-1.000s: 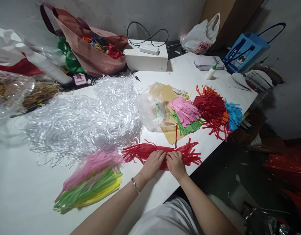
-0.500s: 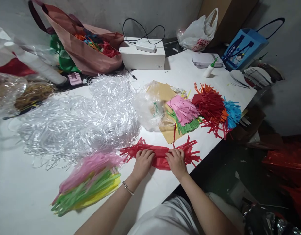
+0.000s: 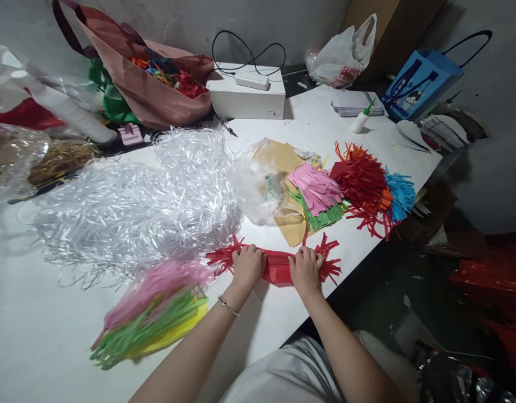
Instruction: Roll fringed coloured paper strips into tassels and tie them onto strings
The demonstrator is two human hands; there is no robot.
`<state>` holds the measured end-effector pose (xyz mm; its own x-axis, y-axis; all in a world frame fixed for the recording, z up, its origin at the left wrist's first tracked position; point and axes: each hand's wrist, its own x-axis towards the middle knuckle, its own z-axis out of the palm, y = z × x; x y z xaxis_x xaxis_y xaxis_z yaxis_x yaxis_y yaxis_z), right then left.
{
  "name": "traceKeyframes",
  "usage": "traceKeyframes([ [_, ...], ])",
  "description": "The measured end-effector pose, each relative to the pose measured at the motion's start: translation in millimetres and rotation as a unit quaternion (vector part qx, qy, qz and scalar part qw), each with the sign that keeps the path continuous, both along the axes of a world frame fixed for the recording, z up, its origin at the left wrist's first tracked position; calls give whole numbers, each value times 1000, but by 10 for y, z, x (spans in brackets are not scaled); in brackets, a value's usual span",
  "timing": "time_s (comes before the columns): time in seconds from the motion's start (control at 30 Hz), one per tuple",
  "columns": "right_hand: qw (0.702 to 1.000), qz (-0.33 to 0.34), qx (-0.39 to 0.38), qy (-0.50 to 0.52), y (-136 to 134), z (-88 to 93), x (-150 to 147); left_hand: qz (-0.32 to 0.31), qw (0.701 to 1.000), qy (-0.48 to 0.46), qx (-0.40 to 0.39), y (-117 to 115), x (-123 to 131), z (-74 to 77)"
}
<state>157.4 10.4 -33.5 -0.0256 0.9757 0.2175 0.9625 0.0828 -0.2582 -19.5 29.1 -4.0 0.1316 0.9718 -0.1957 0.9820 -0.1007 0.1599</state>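
Red tissue paper (image 3: 278, 267) with fringed strips at both ends lies on the white table near its front edge, partly rolled along its far side. My left hand (image 3: 248, 267) is closed over the roll near the left fringe, fingers curled on it. On the right part, my right hand (image 3: 307, 270) grips the same roll beside the right fringe. A thin red strip stands up behind the right fingers. My fingertips are partly hidden by the backs of my hands. Left of my left hand lie pink, green and yellow tissue fringes (image 3: 157, 322).
A heap of white shiny strands (image 3: 144, 207) covers the table's left middle. Behind the hands lie a clear plastic bag (image 3: 258, 184) and several paper tassels (image 3: 358, 179). A glue bottle (image 3: 362, 118), a white box (image 3: 247, 98) and a pink bag (image 3: 157, 73) stand at the back.
Both hands have shifted slightly, curling further over the red tissue paper, and its flat part looks shorter now. The view has moved slightly.
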Motion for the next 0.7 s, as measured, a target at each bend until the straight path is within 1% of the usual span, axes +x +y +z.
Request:
traceKeyframes([
  [0.07, 1000, 4, 14, -7, -17, 6, 4, 4, 1000, -3, -11, 14, 15, 12],
  [0.1, 999, 28, 23, -9, -28, 8, 3, 4, 1000, -5, -14, 18, 18, 14],
  [0.2, 987, 160, 31, -5, -58, -1, -17, 3, 1000, -11, -11, 16, 8, 4],
  [0.27, 977, 214, 20, 1, -64, -26, -41, 9, 1000, -17, 8, 6, -12, -11],
  [0.33, 975, 220, 17, 3, -56, -60, -65, 1, 998, -33, 45, -13, -35, -30],
  [0.37, 976, 219, 17, 2, -47, -75, -75, -20, 997, -47, 66, -27, -45, -41],
  [0.43, 976, 218, 16, 2, -30, -92, -89, -91, 989, -79, 92, -57, -62, -66],
  [0.5, 978, 210, 13, 6, -20, -89, -92, -158, 978, -100, 91, -84, -77, -96],
  [0.53, 978, 206, 12, 8, -21, -82, -91, -180, 974, -104, 88, -92, -84, -112],
  [0.6, 979, 203, 9, 11, -32, -61, -85, -197, 971, -105, 88, -95, -101, -137],
  [0.7, 978, 210, 7, 13, -52, -42, -83, -201, 969, -111, 92, -70, -125, -148],
])
